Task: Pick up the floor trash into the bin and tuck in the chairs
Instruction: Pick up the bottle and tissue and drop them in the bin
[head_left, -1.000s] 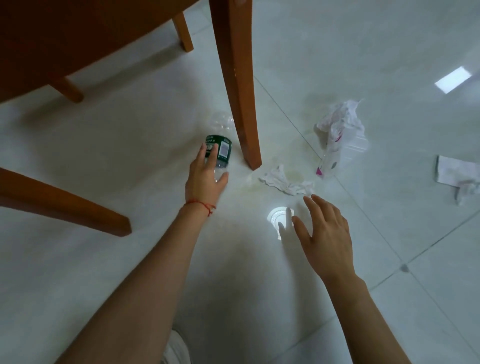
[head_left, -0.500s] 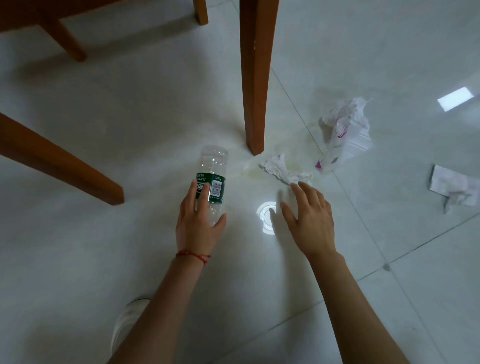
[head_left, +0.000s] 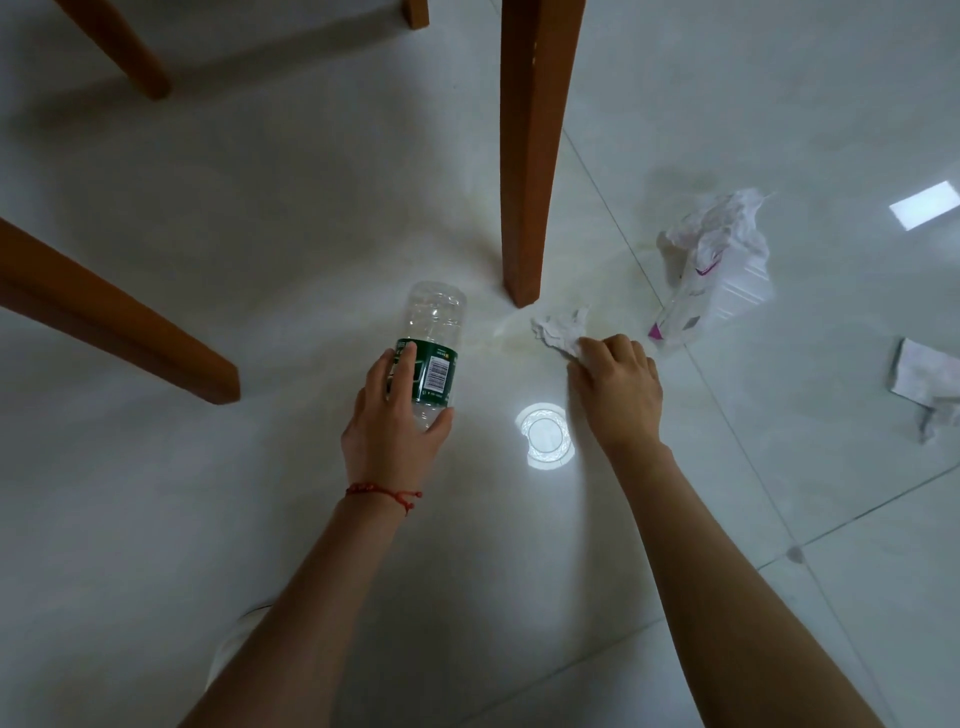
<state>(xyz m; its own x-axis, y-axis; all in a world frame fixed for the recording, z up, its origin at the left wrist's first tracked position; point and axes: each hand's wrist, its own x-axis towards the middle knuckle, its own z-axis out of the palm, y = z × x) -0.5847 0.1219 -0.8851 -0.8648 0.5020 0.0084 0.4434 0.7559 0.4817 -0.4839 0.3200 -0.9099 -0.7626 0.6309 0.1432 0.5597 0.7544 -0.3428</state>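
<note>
The left hand grips a bottle, whose base points to 12 o'clock. The right hand pinches a tissue lying at its 11 o'clock on the floor.

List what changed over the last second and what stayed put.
The right hand reached forward from the bare floor and now pinches the small crumpled white tissue. The left hand went on gripping the clear plastic bottle with the green label. The crumpled pink-and-white plastic wrapper and the flat white tissue lie where they were.
</note>
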